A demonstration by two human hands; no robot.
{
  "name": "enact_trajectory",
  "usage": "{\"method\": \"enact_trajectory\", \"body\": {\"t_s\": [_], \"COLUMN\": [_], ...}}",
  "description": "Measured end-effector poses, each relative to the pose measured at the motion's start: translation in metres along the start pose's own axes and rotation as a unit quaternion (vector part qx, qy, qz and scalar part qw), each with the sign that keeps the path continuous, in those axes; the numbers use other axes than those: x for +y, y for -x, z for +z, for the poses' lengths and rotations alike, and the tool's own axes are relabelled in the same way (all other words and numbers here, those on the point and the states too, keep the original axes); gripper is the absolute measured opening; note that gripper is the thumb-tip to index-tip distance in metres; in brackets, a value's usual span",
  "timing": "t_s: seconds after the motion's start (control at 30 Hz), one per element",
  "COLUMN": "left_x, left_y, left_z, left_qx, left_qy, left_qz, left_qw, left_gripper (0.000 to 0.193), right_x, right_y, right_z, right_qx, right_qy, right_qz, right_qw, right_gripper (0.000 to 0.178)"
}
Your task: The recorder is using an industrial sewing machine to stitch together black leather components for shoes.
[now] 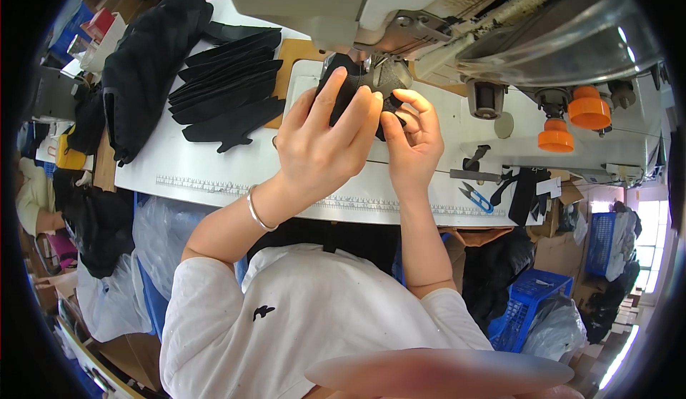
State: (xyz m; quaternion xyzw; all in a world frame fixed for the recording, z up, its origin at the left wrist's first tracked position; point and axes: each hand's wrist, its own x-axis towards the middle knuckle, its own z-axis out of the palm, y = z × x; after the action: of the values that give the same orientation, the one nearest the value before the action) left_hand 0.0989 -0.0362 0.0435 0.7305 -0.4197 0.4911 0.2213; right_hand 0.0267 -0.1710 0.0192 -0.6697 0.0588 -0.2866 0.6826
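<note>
A black fabric piece (344, 97) lies beneath the needle area of a sewing machine (304, 2). My left hand (321, 138) rests over this piece from the left, fingers stretched out and spread, with the tips close to the presser foot. From the right, my right hand (414, 141) pinches the edge of the black fabric between thumb and fingers. Part of the fabric is hidden under my hands. Left of them, a fanned stack of cut black fabric pieces (232, 81) lies on the white table (153, 159).
A bulky black fabric bundle (153, 63) sits at the far left. A ruler strip (207, 186) runs along the near table edge. Blue thread snips (477, 197) and black strips (525, 191) lie right. Orange knobs (589, 107) hang above. Blue crates (532, 299) stand below right.
</note>
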Motion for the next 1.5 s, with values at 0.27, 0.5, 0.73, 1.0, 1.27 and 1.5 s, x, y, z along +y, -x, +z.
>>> {"method": "enact_trajectory", "body": {"t_s": [0.27, 0.5, 0.73, 1.0, 1.27, 1.5], "left_x": [-0.001, 0.003, 0.003, 0.001, 0.001, 0.0], "left_y": [0.004, -0.002, -0.008, -0.015, -0.019, -0.018], "left_z": [0.001, 0.001, 0.002, -0.001, 0.001, 0.001], "left_qx": [0.015, 0.013, -0.015, -0.044, -0.017, -0.014], "left_qy": [0.013, 0.024, 0.013, 0.009, -0.022, -0.027], "left_qz": [-0.012, -0.032, -0.059, -0.031, 0.007, 0.018], "left_qw": [1.0, 0.999, 0.998, 0.999, 1.0, 0.999], "left_gripper": [0.02, 0.02, 0.026, 0.036, 0.032, 0.033], "right_x": [0.001, -0.016, -0.028, -0.011, -0.01, -0.013], "right_y": [0.0, -0.004, -0.011, -0.012, -0.01, -0.009], "right_z": [0.001, 0.004, 0.009, 0.007, 0.005, 0.007], "right_qx": [0.002, 0.008, 0.017, 0.044, 0.018, 0.021], "right_qy": [0.018, 0.031, 0.049, 0.021, 0.021, 0.064], "right_qz": [0.01, 0.024, 0.046, 0.014, 0.002, -0.015], "right_qw": [1.0, 0.999, 0.998, 0.999, 1.0, 0.998], "right_gripper": [0.036, 0.033, 0.03, 0.035, 0.034, 0.032]}}
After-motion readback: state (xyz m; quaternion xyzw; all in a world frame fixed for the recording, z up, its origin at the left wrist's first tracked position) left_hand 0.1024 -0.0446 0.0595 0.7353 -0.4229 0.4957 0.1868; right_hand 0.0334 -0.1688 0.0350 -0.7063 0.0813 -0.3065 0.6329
